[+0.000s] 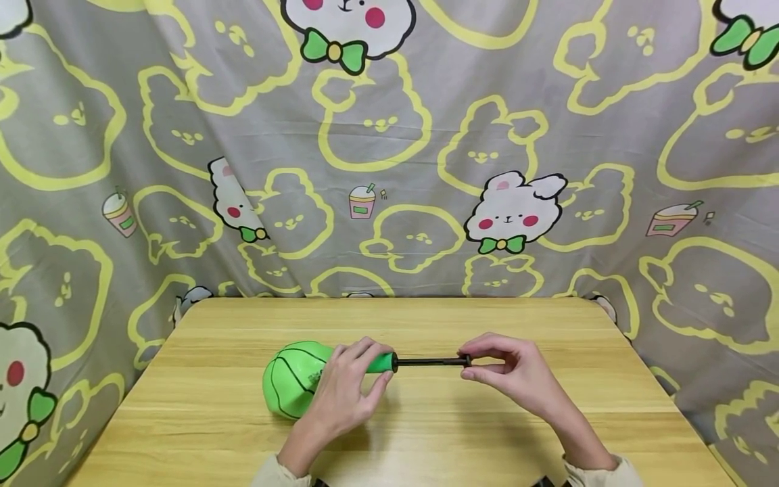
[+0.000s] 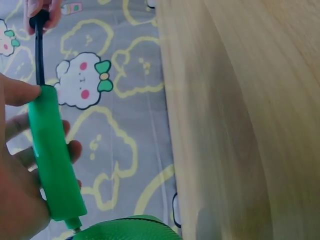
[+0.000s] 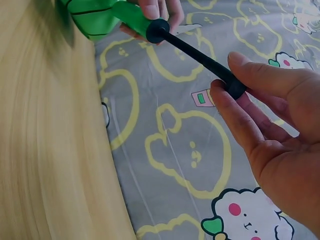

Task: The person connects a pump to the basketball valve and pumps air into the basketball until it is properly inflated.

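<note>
A green hand pump (image 2: 55, 150) lies level above the table, its black rod drawn out to the right. My left hand (image 1: 349, 389) grips the green barrel, with thumb and fingers on either side of it. At the rod's far end, my right hand (image 1: 517, 372) pinches the black pump handle (image 3: 235, 89) between thumb and fingers. A green ball (image 1: 291, 379) with black seam lines, partly slack and uneven in shape, sits at the barrel's left end. In the left wrist view a short metal needle (image 2: 76, 230) runs from the barrel's tip to the ball.
Under the hands is a light wood-grain table (image 1: 438, 439). Behind it and at both sides hangs a grey curtain (image 1: 420, 189) with yellow outlines and white cartoon animals. A pale sleeve shows at each wrist.
</note>
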A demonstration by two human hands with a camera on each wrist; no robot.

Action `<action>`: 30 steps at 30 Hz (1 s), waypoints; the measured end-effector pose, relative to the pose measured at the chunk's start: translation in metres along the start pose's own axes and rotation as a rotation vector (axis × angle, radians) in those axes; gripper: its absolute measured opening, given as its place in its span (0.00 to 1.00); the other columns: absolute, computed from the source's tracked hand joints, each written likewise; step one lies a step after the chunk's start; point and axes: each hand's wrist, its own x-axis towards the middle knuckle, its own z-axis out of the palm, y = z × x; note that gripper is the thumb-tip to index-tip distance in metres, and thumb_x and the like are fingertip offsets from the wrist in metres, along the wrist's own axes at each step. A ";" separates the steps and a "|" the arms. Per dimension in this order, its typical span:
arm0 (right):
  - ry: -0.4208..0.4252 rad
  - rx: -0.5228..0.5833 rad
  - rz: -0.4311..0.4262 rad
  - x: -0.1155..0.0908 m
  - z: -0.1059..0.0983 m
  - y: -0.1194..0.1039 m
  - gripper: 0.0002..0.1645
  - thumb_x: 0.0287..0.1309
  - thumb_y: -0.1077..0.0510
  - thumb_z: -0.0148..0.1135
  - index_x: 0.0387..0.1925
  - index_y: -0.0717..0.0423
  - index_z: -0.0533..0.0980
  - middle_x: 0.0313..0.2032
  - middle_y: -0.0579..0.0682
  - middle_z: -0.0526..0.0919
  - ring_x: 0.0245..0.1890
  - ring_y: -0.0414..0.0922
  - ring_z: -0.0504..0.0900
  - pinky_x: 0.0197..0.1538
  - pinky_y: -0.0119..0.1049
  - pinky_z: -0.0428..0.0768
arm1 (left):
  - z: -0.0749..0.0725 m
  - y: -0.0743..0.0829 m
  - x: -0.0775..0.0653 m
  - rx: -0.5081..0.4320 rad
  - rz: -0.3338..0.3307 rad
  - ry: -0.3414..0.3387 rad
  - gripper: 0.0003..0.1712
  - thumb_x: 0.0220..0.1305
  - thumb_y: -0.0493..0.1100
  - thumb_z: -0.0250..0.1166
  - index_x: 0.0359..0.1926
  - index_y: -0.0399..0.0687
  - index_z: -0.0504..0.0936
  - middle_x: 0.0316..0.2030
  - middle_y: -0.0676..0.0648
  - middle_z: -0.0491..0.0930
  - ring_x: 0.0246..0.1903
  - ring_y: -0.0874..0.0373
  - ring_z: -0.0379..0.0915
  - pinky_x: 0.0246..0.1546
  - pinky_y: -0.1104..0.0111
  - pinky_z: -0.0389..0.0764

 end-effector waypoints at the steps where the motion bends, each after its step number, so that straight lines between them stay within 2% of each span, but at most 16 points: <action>1: -0.001 -0.003 -0.001 0.000 0.000 0.000 0.17 0.53 0.72 0.74 0.47 0.64 0.84 0.46 0.61 0.85 0.47 0.48 0.87 0.42 0.45 0.85 | 0.000 0.000 0.000 0.012 -0.004 -0.006 0.16 0.65 0.50 0.67 0.53 0.56 0.83 0.47 0.55 0.83 0.47 0.58 0.80 0.49 0.57 0.76; 6: 0.004 -0.009 -0.013 0.000 0.001 0.002 0.17 0.53 0.73 0.74 0.47 0.64 0.84 0.45 0.62 0.85 0.46 0.48 0.87 0.42 0.45 0.85 | -0.002 0.001 -0.001 0.041 -0.025 -0.031 0.18 0.66 0.51 0.67 0.55 0.57 0.83 0.47 0.54 0.84 0.47 0.57 0.80 0.51 0.56 0.74; 13: 0.051 0.013 -0.018 0.001 0.007 0.004 0.17 0.52 0.74 0.74 0.45 0.70 0.84 0.43 0.61 0.86 0.45 0.47 0.87 0.41 0.46 0.85 | -0.001 0.003 -0.001 -0.006 -0.029 -0.023 0.18 0.67 0.49 0.66 0.56 0.56 0.83 0.47 0.53 0.83 0.47 0.58 0.79 0.44 0.61 0.69; 20: 0.097 0.040 0.019 0.003 0.024 0.011 0.17 0.50 0.73 0.75 0.45 0.70 0.84 0.42 0.59 0.87 0.44 0.49 0.88 0.41 0.45 0.85 | 0.002 0.004 -0.002 0.001 -0.018 -0.007 0.18 0.66 0.48 0.67 0.56 0.55 0.83 0.45 0.54 0.83 0.46 0.59 0.79 0.43 0.62 0.69; 24: 0.125 0.058 0.041 0.003 0.035 0.017 0.18 0.50 0.72 0.76 0.45 0.68 0.85 0.42 0.63 0.87 0.44 0.48 0.88 0.41 0.45 0.85 | 0.002 0.005 -0.002 0.005 -0.016 -0.013 0.18 0.66 0.49 0.67 0.56 0.56 0.83 0.45 0.55 0.83 0.45 0.60 0.79 0.43 0.62 0.68; 30: 0.148 0.087 0.047 0.004 0.052 0.026 0.17 0.50 0.72 0.75 0.45 0.70 0.84 0.42 0.67 0.85 0.43 0.48 0.88 0.42 0.44 0.85 | 0.003 0.007 -0.003 -0.006 -0.013 -0.035 0.18 0.66 0.49 0.68 0.55 0.55 0.84 0.45 0.55 0.82 0.46 0.60 0.79 0.45 0.61 0.70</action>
